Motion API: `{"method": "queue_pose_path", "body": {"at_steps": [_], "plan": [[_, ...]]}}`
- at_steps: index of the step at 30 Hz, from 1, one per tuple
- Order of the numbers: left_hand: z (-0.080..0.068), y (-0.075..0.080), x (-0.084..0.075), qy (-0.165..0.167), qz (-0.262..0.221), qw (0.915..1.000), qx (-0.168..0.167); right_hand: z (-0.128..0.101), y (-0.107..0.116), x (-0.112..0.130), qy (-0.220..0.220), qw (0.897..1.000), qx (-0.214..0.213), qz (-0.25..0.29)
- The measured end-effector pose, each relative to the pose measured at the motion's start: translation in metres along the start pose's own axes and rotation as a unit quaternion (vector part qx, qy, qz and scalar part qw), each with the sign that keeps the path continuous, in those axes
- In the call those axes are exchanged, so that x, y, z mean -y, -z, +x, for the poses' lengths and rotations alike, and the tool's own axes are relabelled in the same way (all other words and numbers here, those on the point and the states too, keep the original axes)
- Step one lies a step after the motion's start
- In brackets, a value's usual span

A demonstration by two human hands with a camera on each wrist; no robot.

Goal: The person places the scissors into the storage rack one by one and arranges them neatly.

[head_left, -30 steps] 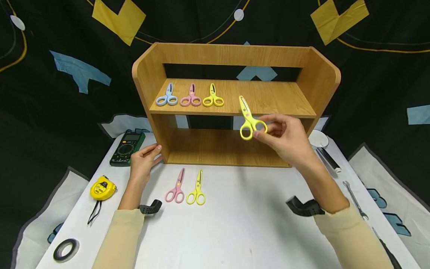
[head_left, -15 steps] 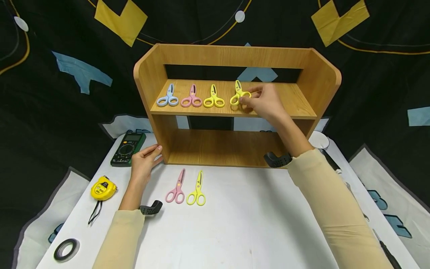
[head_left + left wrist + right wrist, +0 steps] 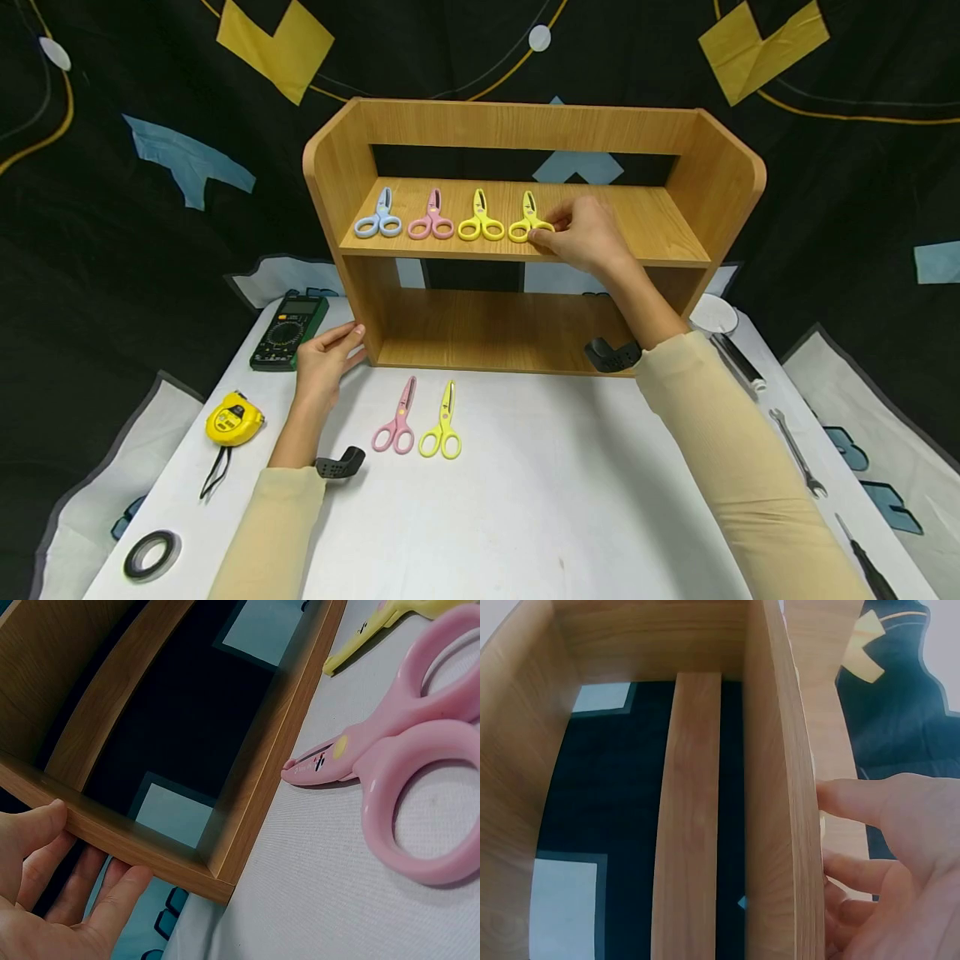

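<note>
Yellow scissors [image 3: 528, 219] lie on the wooden shelf [image 3: 652, 223], upper level, blades toward twelve o'clock; the left hand [image 3: 322, 360], fingers extended, touches its nine-o'clock side; the nearer right hand [image 3: 588, 236] pinches them, at ten o'clock from its fingertips.

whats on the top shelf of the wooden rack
Blue scissors, pink scissors, yellow scissors, then a second yellow pair. The right hand hides part of the shelf behind it.
</note>
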State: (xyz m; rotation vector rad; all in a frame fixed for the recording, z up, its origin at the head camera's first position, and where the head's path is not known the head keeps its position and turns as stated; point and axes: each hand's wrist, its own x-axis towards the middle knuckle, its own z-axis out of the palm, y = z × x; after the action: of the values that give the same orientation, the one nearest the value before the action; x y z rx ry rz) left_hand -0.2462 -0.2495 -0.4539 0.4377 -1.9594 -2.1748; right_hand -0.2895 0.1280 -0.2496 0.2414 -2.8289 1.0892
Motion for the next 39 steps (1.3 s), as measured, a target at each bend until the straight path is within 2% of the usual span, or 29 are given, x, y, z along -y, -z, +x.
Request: {"method": "queue_pose_path", "body": {"at_steps": [4,9,15,20,28,39], "plan": [[-0.001,0.0,-0.002,-0.003,-0.006,1.0,0.007,-0.004,0.003,-0.002,-0.004,1.0,0.0,0.023],[0.0,-0.001,-0.001,0.004,-0.002,1.0,0.004,-0.022,0.01,-0.009,0.018,0.998,-0.026,0.056],[-0.001,0.0,-0.001,0.013,-0.008,0.9999,0.004,-0.062,0.01,-0.029,0.063,0.994,-0.066,0.062],[-0.002,0.001,-0.002,0.011,-0.003,0.9999,0.003,-0.098,-0.004,-0.043,0.082,0.992,-0.067,0.07],[0.0,0.0,-0.001,0.014,-0.001,0.9999,-0.004,-0.14,-0.053,-0.05,0.078,0.991,0.007,0.11],[0.0,0.0,-0.001,0.014,0.009,0.9998,-0.005,-0.166,-0.155,-0.06,0.051,0.985,0.087,0.14]]}}
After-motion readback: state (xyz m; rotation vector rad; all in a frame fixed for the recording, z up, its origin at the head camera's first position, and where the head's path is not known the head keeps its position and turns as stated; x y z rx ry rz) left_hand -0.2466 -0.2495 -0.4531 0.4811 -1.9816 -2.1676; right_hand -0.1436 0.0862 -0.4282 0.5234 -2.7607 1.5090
